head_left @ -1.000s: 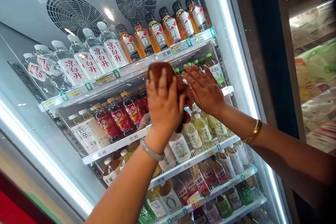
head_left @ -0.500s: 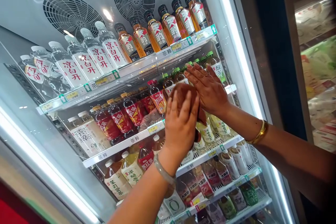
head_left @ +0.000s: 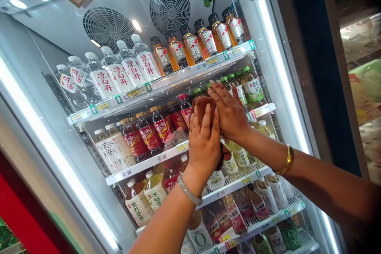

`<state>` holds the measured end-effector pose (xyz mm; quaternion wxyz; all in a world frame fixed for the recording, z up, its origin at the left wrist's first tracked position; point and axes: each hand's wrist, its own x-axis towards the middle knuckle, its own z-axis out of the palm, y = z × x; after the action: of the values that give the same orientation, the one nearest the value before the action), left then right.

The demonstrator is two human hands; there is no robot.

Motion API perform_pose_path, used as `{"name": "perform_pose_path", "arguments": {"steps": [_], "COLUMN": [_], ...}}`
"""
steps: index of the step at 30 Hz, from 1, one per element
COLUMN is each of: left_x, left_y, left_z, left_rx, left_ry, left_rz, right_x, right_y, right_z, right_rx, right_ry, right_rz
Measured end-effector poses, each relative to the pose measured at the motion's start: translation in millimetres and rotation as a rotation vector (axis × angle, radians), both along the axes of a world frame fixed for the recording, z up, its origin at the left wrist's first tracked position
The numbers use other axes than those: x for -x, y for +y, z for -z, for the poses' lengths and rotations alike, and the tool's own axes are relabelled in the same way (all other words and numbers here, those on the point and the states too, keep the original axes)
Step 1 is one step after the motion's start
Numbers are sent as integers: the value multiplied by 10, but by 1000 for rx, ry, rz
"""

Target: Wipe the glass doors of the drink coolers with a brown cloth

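On the left, water bottles [head_left: 113, 75] are standing behind the glass [head_left: 175, 139] on the top shelf, and red bottles [head_left: 145, 133] are sitting below them. No hand is touching this side of the pane, and nothing is showing whether it is done or left. A faint reflection is hanging just left of the hands.

Near the middle, the left hand [head_left: 205, 139] is pressing flat on the brown cloth [head_left: 202, 105], its fingers pointing up and slightly spread, pinching nothing that shows. A bracelet [head_left: 189, 192] is circling the wrist; the forearm is rising from below. The cloth is lying against the glass, mostly under this hand, with a dark fold hanging below the palm. The rubbing is probably being carried on here, not yet finished.

Just right, the right hand [head_left: 228, 111] is lying flat by the cloth's edge, fingers leaning up and left, a little parted; its thumb is not showing clearly. Its forearm, wearing a bangle [head_left: 287, 160], is reaching in from the right. Beyond, green-capped bottles [head_left: 252, 85] are standing behind the glass; whether that side is done is not showing.
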<state>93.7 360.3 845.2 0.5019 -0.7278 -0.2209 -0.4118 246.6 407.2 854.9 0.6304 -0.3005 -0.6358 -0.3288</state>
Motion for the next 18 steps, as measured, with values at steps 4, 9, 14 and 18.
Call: {"name": "perform_pose_path", "arguments": {"steps": [4, 9, 14, 18], "left_x": [335, 315, 306, 543], "left_y": [-88, -92, -125, -202], "left_z": [-283, -196, 135, -255], "left_rx": [-46, -74, -31, -23], "left_ry": [-118, -196, -54, -136], "left_rz": [-81, -81, -44, -82], "right_x": [312, 418, 365, 361], "right_y": [-73, -65, -56, -97], "right_z": [15, 86, 134, 135], "right_rx": [19, 5, -23, -15], "right_ry": [81, 92, 35, 40], "right_rz": [16, 45, -35, -48]}}
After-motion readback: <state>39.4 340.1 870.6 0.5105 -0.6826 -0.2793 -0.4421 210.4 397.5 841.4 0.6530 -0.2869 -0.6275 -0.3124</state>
